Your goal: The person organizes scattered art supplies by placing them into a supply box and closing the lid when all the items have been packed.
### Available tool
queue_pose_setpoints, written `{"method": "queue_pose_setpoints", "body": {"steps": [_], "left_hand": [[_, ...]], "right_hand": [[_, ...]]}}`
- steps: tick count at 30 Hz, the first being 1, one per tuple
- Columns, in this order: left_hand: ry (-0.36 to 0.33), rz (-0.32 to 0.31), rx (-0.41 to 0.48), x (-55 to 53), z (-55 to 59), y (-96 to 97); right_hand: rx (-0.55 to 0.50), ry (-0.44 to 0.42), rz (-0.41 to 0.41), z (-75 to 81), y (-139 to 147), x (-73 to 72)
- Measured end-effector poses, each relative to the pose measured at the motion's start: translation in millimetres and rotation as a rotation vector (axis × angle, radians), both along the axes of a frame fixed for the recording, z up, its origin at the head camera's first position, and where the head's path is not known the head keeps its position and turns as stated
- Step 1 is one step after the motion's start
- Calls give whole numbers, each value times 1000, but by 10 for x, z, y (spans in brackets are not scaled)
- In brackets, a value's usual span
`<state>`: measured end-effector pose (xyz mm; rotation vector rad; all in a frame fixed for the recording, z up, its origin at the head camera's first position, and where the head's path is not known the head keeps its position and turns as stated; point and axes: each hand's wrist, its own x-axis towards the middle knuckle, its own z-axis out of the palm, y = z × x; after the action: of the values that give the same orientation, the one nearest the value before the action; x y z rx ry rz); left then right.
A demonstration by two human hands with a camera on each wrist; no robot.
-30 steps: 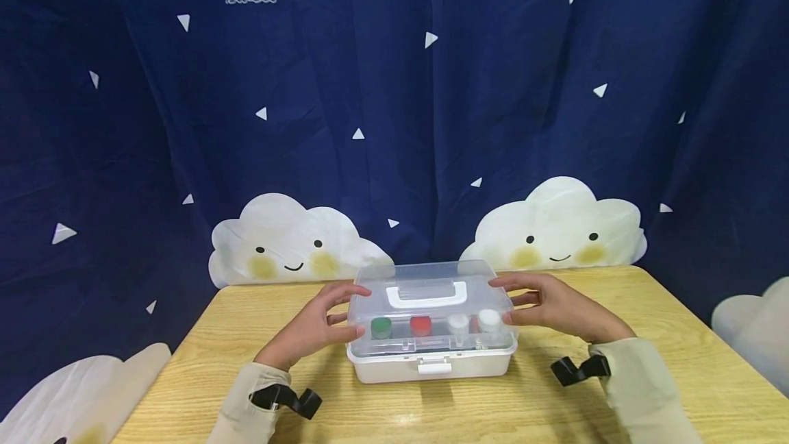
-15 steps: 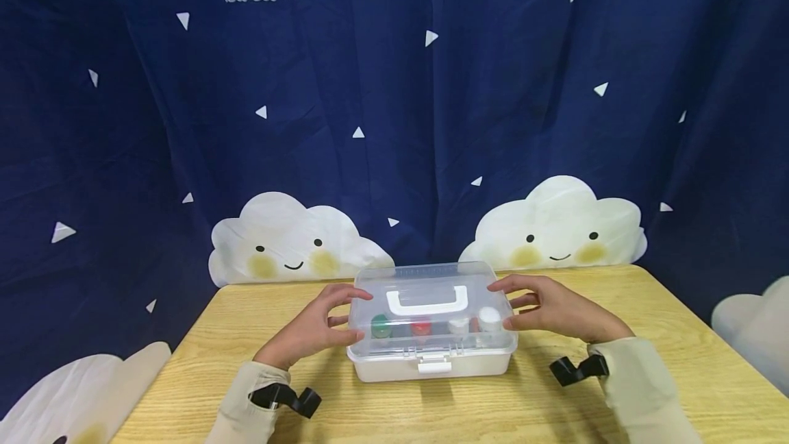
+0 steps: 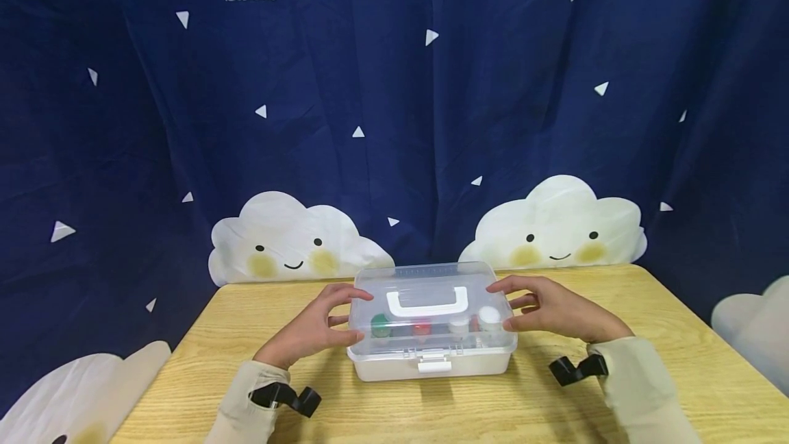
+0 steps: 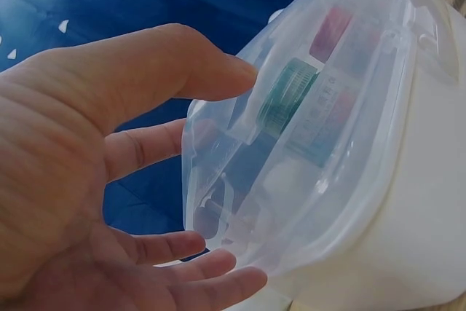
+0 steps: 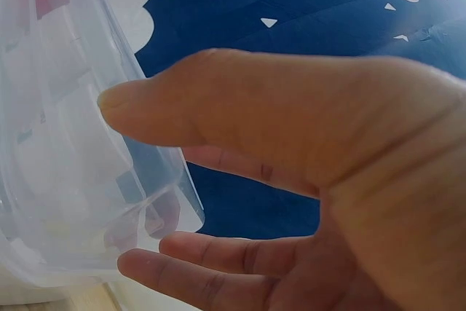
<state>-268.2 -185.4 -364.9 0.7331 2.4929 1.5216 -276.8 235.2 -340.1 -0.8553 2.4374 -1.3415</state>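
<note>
A clear-lidded plastic storage box (image 3: 425,365) with a white base sits on the table, its translucent lid (image 3: 425,279) down on the base. A white handle (image 3: 428,308) lies on the lid, and a white latch (image 3: 434,363) juts out at the front. Through the lid show a green-capped jar (image 3: 380,325), a red cap (image 3: 422,327) and white caps (image 3: 490,318). My left hand (image 3: 314,327) spans the lid's left end, thumb toward the front, fingers extended toward the back. At the right end, my right hand (image 3: 548,307) mirrors it, thumb tip against the lid.
The wooden table (image 3: 259,321) runs back to a dark blue curtain (image 3: 407,88) printed with white clouds and triangles. A black camera mount (image 3: 286,397) is strapped to the left wrist, with another black mount (image 3: 579,368) on the right.
The lid, slightly raised a second ago, has come down onto the base, and its handle has shifted with it. Both hands have stayed at the lid's ends, almost still.
</note>
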Motion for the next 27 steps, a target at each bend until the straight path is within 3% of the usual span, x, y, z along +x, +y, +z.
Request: {"method": "queue_pose_setpoints", "body": {"steps": [18, 27], "left_hand": [[4, -20, 18, -5, -2, -8], [-7, -27, 28, -7, -11, -13]], "right_hand": [[27, 1, -3, 18, 3, 2], [65, 6, -61, 13, -13, -1]]}}
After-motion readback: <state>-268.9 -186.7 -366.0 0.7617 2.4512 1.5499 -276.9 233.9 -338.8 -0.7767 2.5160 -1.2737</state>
